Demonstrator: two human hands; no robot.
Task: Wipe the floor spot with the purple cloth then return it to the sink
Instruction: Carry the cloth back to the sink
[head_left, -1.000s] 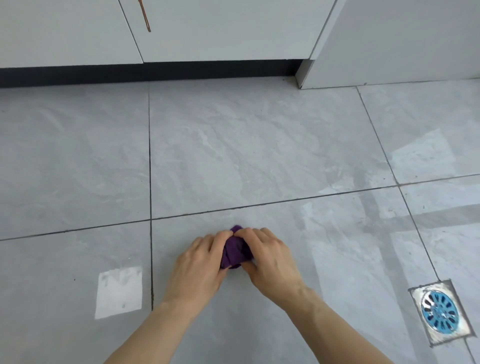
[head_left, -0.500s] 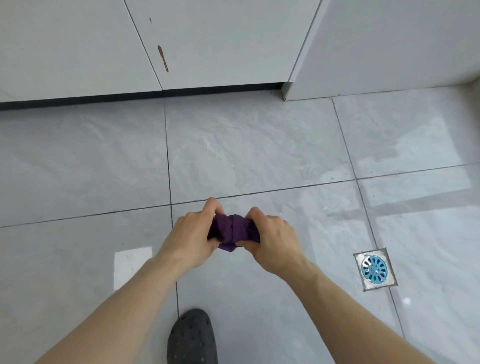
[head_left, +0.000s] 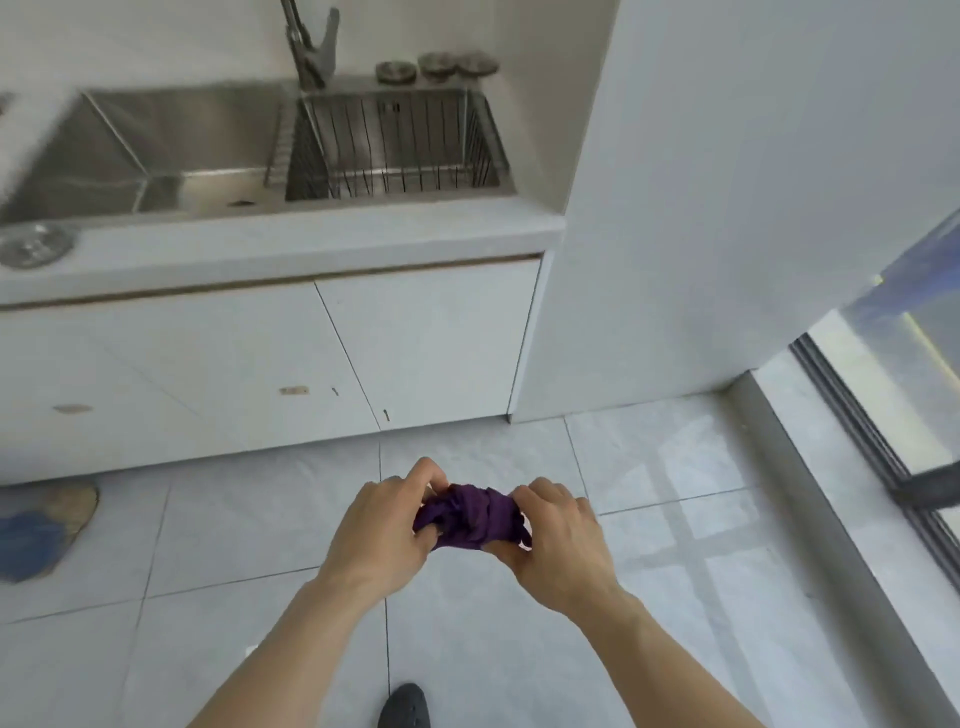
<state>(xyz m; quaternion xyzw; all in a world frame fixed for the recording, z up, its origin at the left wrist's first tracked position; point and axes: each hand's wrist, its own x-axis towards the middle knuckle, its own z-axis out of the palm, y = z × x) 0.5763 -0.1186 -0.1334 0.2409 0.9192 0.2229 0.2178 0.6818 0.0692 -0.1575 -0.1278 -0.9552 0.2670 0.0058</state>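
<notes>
The floor (head_left: 675, 597) is laid with pale grey tiles, and bright window reflections are seen across its right part. A white wall (head_left: 753, 182) is observed at the right, with a dark-framed glass door (head_left: 893, 415) beside it at the floor's edge. White cabinet doors (head_left: 260, 374) are noted below the table (head_left: 291, 244), and small brownish marks are visible on them.

A stainless steel sink (head_left: 156, 145) is set into the table. Its right part is occupied by a wire basket (head_left: 395, 140), and a metal tap (head_left: 311, 47) is mounted behind it. Three round metal pieces (head_left: 436, 67) are lined up on the ledge to the right of the tap. A round metal strainer (head_left: 34, 244) is seen lying on the table at the far left.

A blue and tan object (head_left: 41, 530), blurred and not identifiable, is noted on the floor at the left edge. The tip of a dark shoe (head_left: 404, 706) is visible at the bottom edge, between the two bare forearms.

The purple cloth (head_left: 470, 517) is held bunched up in the air above the floor, in front of the cabinet doors and well apart from the sink. It is gripped at its left end by the left hand (head_left: 382, 530) and at its right end by the right hand (head_left: 558, 540). The fingers (head_left: 426, 475) of both hands are closed on the cloth, with the crumpled fabric showing between them.
</notes>
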